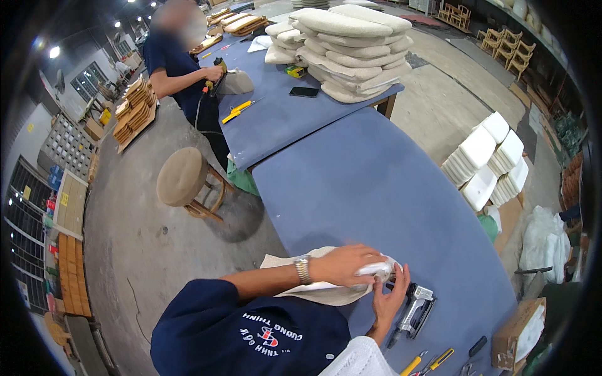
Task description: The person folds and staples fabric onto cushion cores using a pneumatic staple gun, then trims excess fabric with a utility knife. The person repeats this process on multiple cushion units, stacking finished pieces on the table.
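A piece of cream fabric (320, 293) lies on the blue table at its near edge, with a white padded piece (378, 269) on top. My left hand (348, 263), a watch on its wrist, reaches across the fabric with its fingers curled over the pad. From the near side my right hand (390, 299) grips the pad's right end, thumb and fingers bent around it. Part of the pad and its underside are hidden by both hands. Close to the right hand, a silver staple gun (415, 314) rests on the table.
Yellow-handled tools (442, 359) and an open cardboard box (518, 335) sit at the near right. Stacked cushions (351, 50) stand on the adjoining table, where another person (179, 62) holds a power tool. A round stool (183, 177) is on the floor to the left.
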A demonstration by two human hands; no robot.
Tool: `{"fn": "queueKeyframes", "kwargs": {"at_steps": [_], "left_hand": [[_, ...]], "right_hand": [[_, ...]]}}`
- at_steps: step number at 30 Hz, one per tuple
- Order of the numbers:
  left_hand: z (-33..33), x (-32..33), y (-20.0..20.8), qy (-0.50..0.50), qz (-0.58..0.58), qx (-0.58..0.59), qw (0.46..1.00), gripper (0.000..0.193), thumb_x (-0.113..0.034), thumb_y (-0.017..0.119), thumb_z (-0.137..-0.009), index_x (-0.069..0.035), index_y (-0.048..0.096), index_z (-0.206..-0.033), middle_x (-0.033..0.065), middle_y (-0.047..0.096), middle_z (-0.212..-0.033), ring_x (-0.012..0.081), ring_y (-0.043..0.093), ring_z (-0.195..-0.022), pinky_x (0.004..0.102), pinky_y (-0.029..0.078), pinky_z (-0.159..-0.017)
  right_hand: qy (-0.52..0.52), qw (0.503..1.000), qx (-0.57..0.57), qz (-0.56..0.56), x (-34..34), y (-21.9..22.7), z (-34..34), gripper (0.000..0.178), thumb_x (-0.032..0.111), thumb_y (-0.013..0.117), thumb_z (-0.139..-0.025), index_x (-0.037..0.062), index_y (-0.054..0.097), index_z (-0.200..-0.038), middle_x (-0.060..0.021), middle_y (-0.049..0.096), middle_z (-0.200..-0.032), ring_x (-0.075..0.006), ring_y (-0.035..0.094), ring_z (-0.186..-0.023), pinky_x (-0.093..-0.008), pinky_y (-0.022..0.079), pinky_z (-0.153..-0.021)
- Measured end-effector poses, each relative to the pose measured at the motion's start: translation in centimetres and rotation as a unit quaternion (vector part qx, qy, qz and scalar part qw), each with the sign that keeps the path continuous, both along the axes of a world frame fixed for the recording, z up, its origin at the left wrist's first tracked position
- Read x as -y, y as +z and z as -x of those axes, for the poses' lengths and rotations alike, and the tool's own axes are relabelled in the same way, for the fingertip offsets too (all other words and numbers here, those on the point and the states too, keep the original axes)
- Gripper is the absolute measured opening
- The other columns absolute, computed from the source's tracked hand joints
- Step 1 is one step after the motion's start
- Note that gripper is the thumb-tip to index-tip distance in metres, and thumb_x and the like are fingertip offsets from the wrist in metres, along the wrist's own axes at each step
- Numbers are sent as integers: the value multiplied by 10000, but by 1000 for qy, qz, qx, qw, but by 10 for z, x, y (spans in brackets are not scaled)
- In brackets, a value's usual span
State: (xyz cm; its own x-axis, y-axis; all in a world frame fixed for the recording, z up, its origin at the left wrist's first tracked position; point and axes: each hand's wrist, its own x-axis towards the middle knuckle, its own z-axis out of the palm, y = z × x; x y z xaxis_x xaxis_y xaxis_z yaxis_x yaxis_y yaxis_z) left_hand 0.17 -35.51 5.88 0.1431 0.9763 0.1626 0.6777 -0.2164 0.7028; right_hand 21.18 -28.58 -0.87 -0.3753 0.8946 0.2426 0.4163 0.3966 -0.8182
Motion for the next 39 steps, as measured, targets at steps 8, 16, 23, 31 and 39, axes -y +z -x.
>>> {"fn": "queueKeyframes", "kwargs": {"at_steps": [8, 16, 23, 31, 39], "left_hand": [[-35, -12, -39, -16, 100, -35, 994, 612, -312, 654, -965, -168, 481, -1534, 183, 571, -1463, 375, 557, -1325, 497, 455, -1098], [-24, -5, -76, 42, 9, 55, 998, 345, -175, 506, -1063, 24, 642, -1311, 224, 704, -1222, 416, 676, -1104, 481, 526, -976], [-29, -16, -55, 54, 71, 101, 991, 331, -172, 571, -1048, -2, 646, -1322, 217, 716, -1185, 391, 704, -1058, 429, 560, -883], [-25, -18, -51, -46, 19, 14, 999, 669, -252, 756, -887, -19, 525, -1470, 216, 595, -1430, 379, 585, -1290, 452, 470, -1074], [-32, -28, -41, -86, 92, -58, 990, 955, -241, 810, -777, -23, 349, -1584, 234, 431, -1593, 408, 471, -1412, 468, 398, -1156]], "right_hand": [[-91, 994, -46, 43, 11, -14, -17, 130, 61, 674, -950, 15, 689, -1071, -178, 624, -1376, -234, 665, -987, -338, 545, -811], [-60, 998, 9, 28, 37, 5, -11, 690, 338, 923, -728, 46, 599, -1263, -256, 465, -1517, -443, 478, -1387, -497, 446, -1118], [-139, 988, -7, 62, 58, 4, -2, 492, 180, 796, -790, 53, 579, -1213, -238, 433, -1548, -411, 567, -1310, -470, 555, -973], [-184, 971, -125, 86, 51, -5, 7, 257, 6, 696, -847, -8, 641, -1098, -201, 544, -1419, -256, 714, -1061, -338, 609, -861], [-172, 971, -130, 104, 36, -9, -5, 150, 93, 748, -907, 8, 671, -1005, -169, 614, -1277, -228, 695, -985, -359, 592, -814]]}}
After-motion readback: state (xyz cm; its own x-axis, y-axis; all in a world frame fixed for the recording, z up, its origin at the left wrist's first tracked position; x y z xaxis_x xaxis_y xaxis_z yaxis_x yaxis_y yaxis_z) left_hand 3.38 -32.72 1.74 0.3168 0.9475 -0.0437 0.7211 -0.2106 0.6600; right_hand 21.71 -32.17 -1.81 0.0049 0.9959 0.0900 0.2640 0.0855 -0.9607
